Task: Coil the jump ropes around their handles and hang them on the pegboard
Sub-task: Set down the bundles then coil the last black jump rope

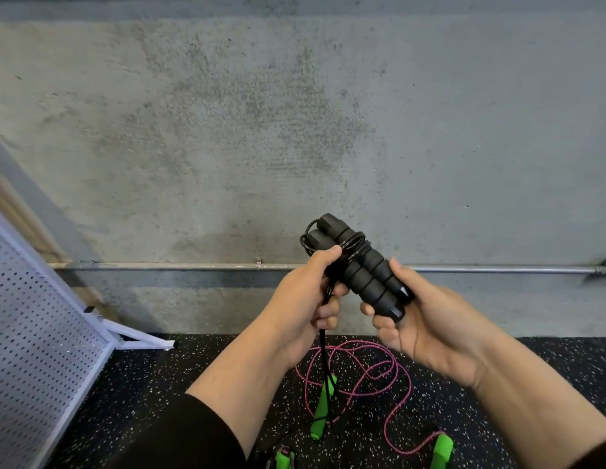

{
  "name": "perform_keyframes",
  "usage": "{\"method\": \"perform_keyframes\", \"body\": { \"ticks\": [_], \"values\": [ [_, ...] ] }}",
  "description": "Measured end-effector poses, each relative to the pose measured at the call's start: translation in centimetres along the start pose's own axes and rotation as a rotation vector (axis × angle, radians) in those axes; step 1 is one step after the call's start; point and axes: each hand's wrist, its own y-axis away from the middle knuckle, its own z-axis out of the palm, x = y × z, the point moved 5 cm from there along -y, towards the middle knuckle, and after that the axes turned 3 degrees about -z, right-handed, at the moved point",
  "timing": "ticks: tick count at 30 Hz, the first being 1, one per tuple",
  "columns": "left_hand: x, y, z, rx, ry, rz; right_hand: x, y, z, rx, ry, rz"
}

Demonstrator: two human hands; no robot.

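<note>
now my right hand (426,328) cups the butt ends of the two black handles (362,269), fingers curled under them, thumb along the side. my left hand (303,304) pinches the black rope (323,353) where it leaves the coil (352,245). i hold the handles side by side at chest height before the wall (227,113), long axis tilted, rope ends pointing up and left, butts down and right into my palm. the foam looks soft and grippy, light i'd judge; the cord seems thin, slick and springy, so i'd hold the foam and keep tension. the tail hangs toward the floor (153,384), over the pink rope (359,374). pegboard (34,319) stands at left.
</note>
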Motion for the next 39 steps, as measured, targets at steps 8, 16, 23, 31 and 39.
{"method": "perform_keyframes", "body": {
  "ticks": [8,16,23,31,39],
  "values": [
    [0.3,0.3,-0.6,0.017,-0.065,-0.041,-3.9,0.4,-3.3,0.387,0.644,-0.458],
    [-0.3,0.0,-0.3,0.054,-0.006,-0.052,-3.3,0.3,-1.2,0.389,1.146,-0.645],
    [-0.9,-0.1,-1.2,0.191,0.024,-0.058,-1.2,0.2,0.5,0.317,1.493,-0.673],
    [0.3,0.1,-0.3,0.059,-0.079,0.117,-1.3,0.0,-1.0,0.277,0.416,-0.366],
    [0.6,0.5,-0.3,0.032,-0.175,0.129,-0.8,0.1,-0.7,0.07,0.041,-0.093]
  ]
}}
